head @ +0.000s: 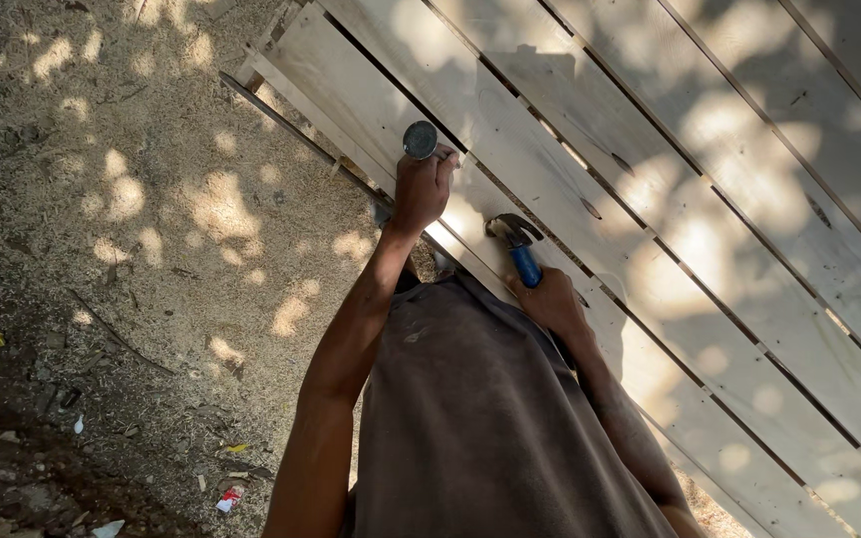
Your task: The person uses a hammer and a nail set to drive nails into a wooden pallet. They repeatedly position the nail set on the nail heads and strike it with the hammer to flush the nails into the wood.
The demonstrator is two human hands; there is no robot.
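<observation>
Gripping: right hand [553, 301] fingers wrapped on hammer [516, 244]; left hand [421, 187] fingers pinching round disc [420, 139] at slats' [550, 169] near edge. Risk: struck fingers, likely from dappled shade.

Dappled sunlight and leaf shade, sandy ground [142, 199] strewn with twigs (some small litter), pale wooden slats [749, 199]

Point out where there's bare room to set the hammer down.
The pale wooden slats right of the hammer lie bare. The sawdust ground left of the left hand is open too. Crowded only around both hands, right hand included.
</observation>
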